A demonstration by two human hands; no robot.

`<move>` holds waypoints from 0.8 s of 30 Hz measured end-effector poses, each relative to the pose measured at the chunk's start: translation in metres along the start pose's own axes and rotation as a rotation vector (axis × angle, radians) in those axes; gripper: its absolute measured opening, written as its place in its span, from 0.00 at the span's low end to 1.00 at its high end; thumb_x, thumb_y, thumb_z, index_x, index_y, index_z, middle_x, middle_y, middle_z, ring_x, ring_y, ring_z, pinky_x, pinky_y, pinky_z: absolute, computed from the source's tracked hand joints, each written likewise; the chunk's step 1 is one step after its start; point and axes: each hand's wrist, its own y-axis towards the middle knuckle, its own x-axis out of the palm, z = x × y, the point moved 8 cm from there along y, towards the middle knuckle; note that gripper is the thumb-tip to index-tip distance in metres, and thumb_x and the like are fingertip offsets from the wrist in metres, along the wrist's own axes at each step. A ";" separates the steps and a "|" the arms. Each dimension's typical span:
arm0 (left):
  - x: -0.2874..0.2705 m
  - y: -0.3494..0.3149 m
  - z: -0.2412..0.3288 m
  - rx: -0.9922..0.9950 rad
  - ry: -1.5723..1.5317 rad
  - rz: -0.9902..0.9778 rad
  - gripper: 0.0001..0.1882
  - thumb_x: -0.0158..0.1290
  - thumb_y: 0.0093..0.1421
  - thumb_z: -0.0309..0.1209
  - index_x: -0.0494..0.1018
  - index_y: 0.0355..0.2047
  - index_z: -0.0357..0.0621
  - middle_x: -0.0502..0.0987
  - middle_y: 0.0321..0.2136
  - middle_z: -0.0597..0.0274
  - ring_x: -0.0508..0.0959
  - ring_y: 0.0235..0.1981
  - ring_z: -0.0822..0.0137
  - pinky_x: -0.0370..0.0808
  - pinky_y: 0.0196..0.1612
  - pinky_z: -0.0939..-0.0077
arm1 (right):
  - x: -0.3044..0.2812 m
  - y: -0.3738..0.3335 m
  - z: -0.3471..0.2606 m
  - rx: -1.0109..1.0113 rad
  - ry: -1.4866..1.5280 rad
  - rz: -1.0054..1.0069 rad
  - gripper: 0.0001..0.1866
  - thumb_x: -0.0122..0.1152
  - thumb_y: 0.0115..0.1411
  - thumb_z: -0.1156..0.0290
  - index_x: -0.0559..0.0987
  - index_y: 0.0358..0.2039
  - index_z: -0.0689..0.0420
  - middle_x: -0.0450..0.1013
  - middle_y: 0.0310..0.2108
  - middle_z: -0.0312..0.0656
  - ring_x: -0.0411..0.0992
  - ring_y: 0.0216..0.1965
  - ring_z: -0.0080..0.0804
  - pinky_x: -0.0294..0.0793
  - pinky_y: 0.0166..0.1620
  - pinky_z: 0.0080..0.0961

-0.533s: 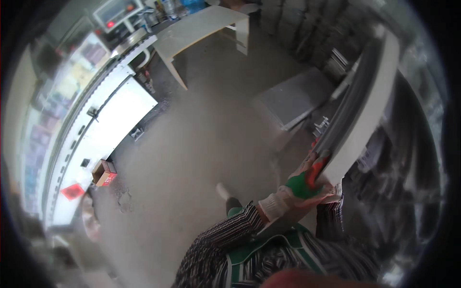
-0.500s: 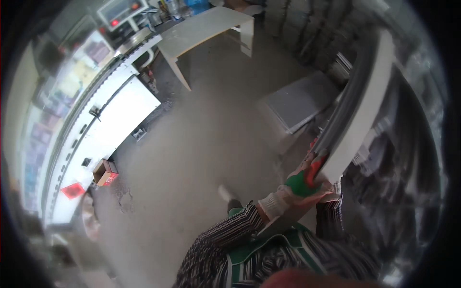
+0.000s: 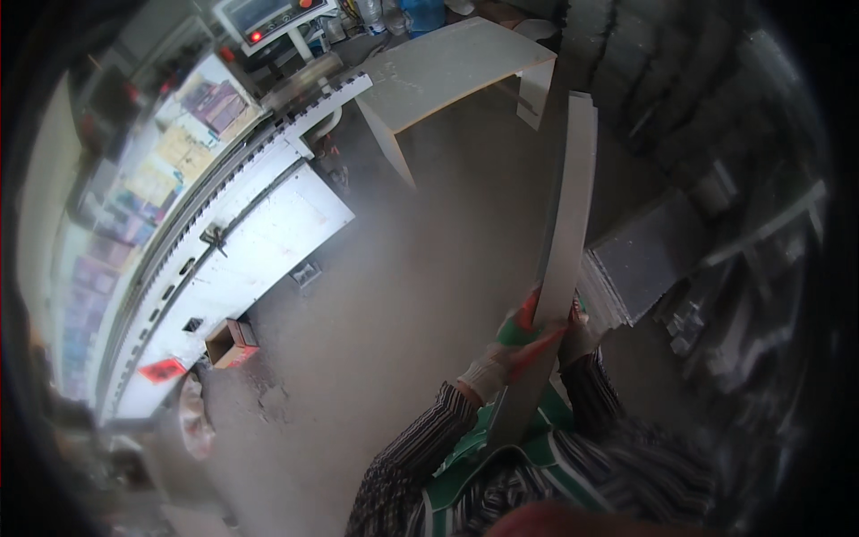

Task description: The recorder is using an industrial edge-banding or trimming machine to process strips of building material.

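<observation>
A long, narrow grey panel strip [image 3: 573, 197], perhaps bent sheet metal, runs from close to my body up and away from me. My left hand [image 3: 512, 351], in a white knit glove with green and red on it, is closed round its left side. On the opposite side my right hand [image 3: 579, 333], gloved in the same way, grips the strip a little farther up. The strip hides part of the fingers of both hands. Its near end reaches down against my green apron [image 3: 465, 447].
Along the left stands a long machine with a white front [image 3: 268, 233] and a control screen [image 3: 268, 18]. An open cardboard box [image 3: 231, 344] is beside it. A grey table [image 3: 456, 67] stands ahead. A stack of grey sheets [image 3: 649, 255] lies to the right.
The strip has swung left, away from the right-hand side, and now points almost straight ahead. Both hands have moved left with it and kept their hold. My view has turned right.
</observation>
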 end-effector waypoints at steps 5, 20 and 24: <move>-0.025 0.034 0.009 -0.060 -0.048 -0.035 0.42 0.60 0.69 0.37 0.52 0.77 0.44 0.70 0.66 0.54 0.71 0.64 0.62 0.72 0.65 0.69 | 0.002 0.078 -0.007 -0.084 -0.179 -0.062 0.29 0.48 0.77 0.48 0.71 0.67 0.55 0.76 0.57 0.46 0.76 0.55 0.41 0.76 0.61 0.42; -0.268 0.328 0.052 -0.183 -0.350 0.202 0.28 0.56 0.73 0.44 0.66 0.69 0.51 0.76 0.56 0.64 0.76 0.54 0.69 0.77 0.55 0.71 | 0.202 0.410 -0.083 -0.081 -0.490 0.101 0.23 0.57 0.74 0.49 0.77 0.56 0.55 0.77 0.47 0.41 0.75 0.46 0.30 0.78 0.50 0.31; -0.292 0.413 0.043 -0.272 -0.493 0.129 0.30 0.52 0.76 0.42 0.62 0.72 0.42 0.65 0.70 0.58 0.69 0.67 0.64 0.71 0.67 0.69 | 0.205 0.509 -0.130 -0.644 -0.950 -0.169 0.26 0.61 0.72 0.47 0.77 0.56 0.57 0.77 0.45 0.40 0.74 0.44 0.30 0.76 0.48 0.28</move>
